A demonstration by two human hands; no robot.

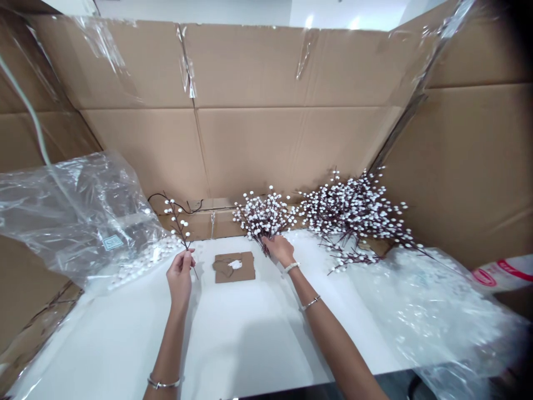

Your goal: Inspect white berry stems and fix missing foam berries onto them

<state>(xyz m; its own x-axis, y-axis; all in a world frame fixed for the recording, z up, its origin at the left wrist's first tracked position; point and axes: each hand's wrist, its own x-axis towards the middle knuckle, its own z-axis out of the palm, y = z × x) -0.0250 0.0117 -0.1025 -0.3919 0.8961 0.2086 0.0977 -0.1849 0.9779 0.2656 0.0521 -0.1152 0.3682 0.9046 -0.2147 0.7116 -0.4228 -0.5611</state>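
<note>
Okay, left hand [180, 276] closed around the stem of a thin white-berry sprig [177, 219], held up over the white counter [245, 339], lower left of center. Right hand [280, 249] at the base of a white-berry bunch [262, 215], touching its stems; can't tell if it's gripping. Bigger berry-branch pile [353, 216] lies just right of the bunch. Cardboard square [234, 266] sits between the hands.

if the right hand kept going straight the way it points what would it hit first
The white-berried branch bunch just ahead of the right hand; its fingers seem to be on the stems.
</note>
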